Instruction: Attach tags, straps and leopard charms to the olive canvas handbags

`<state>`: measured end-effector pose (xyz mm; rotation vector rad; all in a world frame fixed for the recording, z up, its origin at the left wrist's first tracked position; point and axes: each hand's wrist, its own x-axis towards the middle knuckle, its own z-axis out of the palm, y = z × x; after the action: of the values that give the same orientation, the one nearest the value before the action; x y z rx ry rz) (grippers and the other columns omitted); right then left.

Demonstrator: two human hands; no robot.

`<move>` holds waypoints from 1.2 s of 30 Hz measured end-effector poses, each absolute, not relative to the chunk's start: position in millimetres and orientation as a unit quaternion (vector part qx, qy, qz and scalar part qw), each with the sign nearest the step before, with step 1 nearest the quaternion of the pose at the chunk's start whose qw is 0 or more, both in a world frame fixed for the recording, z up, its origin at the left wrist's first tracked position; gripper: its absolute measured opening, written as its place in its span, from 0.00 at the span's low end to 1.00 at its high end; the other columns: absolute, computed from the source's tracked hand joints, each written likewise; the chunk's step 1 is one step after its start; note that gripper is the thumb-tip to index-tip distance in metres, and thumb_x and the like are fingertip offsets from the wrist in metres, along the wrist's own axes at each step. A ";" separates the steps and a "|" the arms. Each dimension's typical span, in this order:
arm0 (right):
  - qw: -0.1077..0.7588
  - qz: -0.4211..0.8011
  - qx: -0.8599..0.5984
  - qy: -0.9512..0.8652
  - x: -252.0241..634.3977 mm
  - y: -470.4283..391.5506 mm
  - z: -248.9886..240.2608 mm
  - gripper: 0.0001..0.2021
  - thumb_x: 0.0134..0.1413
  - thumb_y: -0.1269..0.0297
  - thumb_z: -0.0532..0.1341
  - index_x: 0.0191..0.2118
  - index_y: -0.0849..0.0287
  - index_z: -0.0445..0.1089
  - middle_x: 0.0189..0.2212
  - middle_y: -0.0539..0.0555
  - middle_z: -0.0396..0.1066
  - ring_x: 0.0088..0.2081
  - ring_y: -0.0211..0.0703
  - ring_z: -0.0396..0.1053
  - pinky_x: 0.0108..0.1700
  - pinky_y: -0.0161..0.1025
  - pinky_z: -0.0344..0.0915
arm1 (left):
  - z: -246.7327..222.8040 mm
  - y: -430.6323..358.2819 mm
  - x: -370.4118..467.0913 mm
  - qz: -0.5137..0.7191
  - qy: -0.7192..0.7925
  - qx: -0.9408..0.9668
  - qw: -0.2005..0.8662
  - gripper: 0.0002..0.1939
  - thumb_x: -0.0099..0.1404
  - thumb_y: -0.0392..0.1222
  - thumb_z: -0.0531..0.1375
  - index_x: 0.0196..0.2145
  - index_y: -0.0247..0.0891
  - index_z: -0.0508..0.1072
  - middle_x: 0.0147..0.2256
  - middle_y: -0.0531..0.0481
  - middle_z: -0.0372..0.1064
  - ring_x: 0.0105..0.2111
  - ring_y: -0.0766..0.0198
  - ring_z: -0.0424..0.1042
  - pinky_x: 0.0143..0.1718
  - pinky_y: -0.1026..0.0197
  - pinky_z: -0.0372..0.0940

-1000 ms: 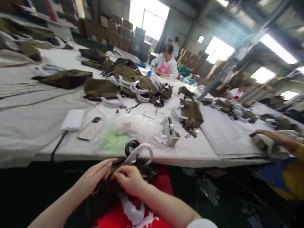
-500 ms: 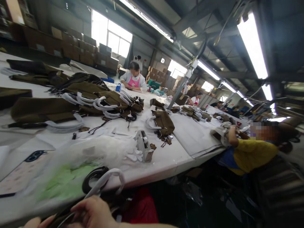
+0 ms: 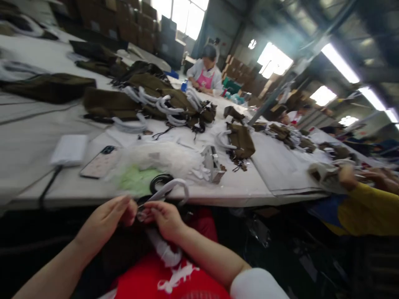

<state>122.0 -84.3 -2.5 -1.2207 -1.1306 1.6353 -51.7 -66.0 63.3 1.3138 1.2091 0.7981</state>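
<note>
My left hand (image 3: 120, 211) and my right hand (image 3: 163, 218) are close together at the table's front edge, fingers curled inward. A small shiny piece (image 3: 141, 215), too blurred to name, shows at my right fingertips. What my left fingers hold, if anything, is hidden. A bag lies dark on my lap beneath the hands, mostly hidden. One white-wrapped handle (image 3: 181, 182) arches up beyond my right hand, and another wrapped handle (image 3: 165, 249) hangs below it. Just behind the hands sits a black ring-shaped roll (image 3: 158, 182).
Clear plastic (image 3: 162, 158) and a green bag (image 3: 135, 179) lie ahead, beside a phone (image 3: 99, 162) and a white box (image 3: 69, 150) with a black cable. Olive bags (image 3: 109, 104) are piled farther back. A metal dispenser (image 3: 212, 164) stands right of the plastic. Co-workers sit around the table.
The view has tilted down and turned left, bringing both forearms, my red apron and the white box into sight. Both hands now appear together near the table edge.
</note>
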 end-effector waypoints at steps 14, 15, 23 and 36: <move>0.340 0.695 -0.449 -0.447 127.6 -93.7 14.9 0.19 0.55 0.47 0.62 0.37 0.59 0.60 0.31 0.55 0.77 0.32 0.44 0.77 0.28 0.34 0.72 | 66.3 -79.4 -60.1 0.288 0.497 0.571 0.587 0.17 0.62 0.54 0.60 0.33 0.35 0.73 0.27 0.50 0.72 0.29 0.64 0.71 0.34 0.64 0.67; 0.339 0.691 -0.454 -0.449 127.7 -94.1 15.1 0.19 0.54 0.47 0.63 0.37 0.60 0.63 0.32 0.56 0.77 0.32 0.44 0.77 0.26 0.32 0.71 | 66.6 -79.3 -61.0 0.286 0.498 0.584 0.573 0.17 0.62 0.53 0.61 0.33 0.35 0.75 0.27 0.50 0.72 0.29 0.65 0.70 0.33 0.65 0.66; 0.373 0.566 -0.493 -0.545 134.1 -94.1 23.5 0.10 0.54 0.58 0.66 0.37 0.57 0.80 0.32 0.52 0.78 0.28 0.41 0.75 0.31 0.35 0.73 | 63.8 -76.4 -62.7 0.264 0.535 0.649 0.471 0.13 0.61 0.49 0.61 0.31 0.36 0.79 0.26 0.51 0.71 0.27 0.66 0.68 0.28 0.67 0.60; 0.368 0.588 -0.484 -0.533 130.5 -93.8 25.3 0.11 0.54 0.57 0.66 0.39 0.56 0.80 0.30 0.52 0.78 0.29 0.43 0.75 0.28 0.35 0.73 | 60.7 -80.7 -54.7 0.261 0.545 0.649 0.462 0.15 0.62 0.51 0.60 0.31 0.36 0.80 0.27 0.50 0.73 0.28 0.65 0.68 0.30 0.65 0.59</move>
<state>130.5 -93.8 25.3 -1.2434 -1.3688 1.5093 -54.7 -80.7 60.7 1.5952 1.3406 0.6428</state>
